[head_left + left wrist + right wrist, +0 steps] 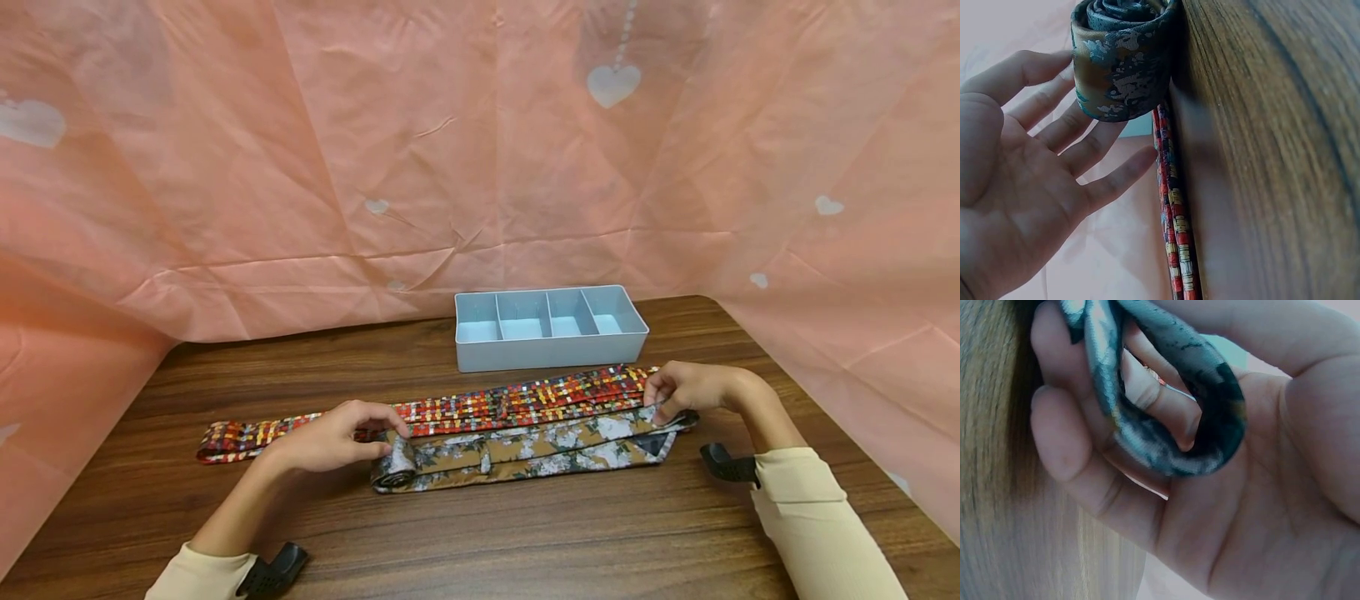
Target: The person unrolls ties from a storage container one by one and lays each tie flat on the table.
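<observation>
A mustard-brown floral necktie lies folded lengthwise across the table, its left end wound into a small roll. My left hand holds this roll lightly between thumb and fingers; in the left wrist view the rolled end shows its spiral, and the lower fingers are spread. At the tie's right end my right hand pinches the fabric, and the right wrist view shows a looped fold within the curled fingers. Just behind lies a red and yellow checked necktie, also folded lengthwise.
A pale blue box with several compartments stands behind the ties, near the table's back edge. Bare wooden tabletop extends in front. Pink cloth with white hearts hangs around the back and sides.
</observation>
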A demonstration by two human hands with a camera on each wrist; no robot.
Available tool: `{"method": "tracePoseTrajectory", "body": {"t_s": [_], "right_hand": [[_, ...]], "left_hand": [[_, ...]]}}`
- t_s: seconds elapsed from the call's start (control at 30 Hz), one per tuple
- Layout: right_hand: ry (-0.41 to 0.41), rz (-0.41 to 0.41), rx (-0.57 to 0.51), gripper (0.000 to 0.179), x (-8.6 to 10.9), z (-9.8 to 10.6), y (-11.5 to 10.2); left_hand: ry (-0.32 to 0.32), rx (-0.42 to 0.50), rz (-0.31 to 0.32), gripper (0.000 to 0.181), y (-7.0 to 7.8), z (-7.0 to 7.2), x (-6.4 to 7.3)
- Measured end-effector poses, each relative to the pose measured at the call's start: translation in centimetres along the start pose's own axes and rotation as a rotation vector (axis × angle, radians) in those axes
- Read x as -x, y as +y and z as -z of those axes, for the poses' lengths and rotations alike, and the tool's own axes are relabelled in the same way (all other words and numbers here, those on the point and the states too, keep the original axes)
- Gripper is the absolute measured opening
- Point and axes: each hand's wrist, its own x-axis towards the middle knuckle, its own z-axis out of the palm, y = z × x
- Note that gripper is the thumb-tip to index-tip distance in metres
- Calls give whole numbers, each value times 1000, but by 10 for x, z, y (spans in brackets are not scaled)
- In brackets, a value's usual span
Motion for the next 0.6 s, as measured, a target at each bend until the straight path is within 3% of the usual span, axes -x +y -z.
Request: {"method": "tracePoseTrajectory", "body": {"t_s": [0.6], "right_hand": [[-8, 17, -6, 17, -1, 0, 1]], "left_hand": [[35, -38, 20, 24, 2, -3, -3]]}}
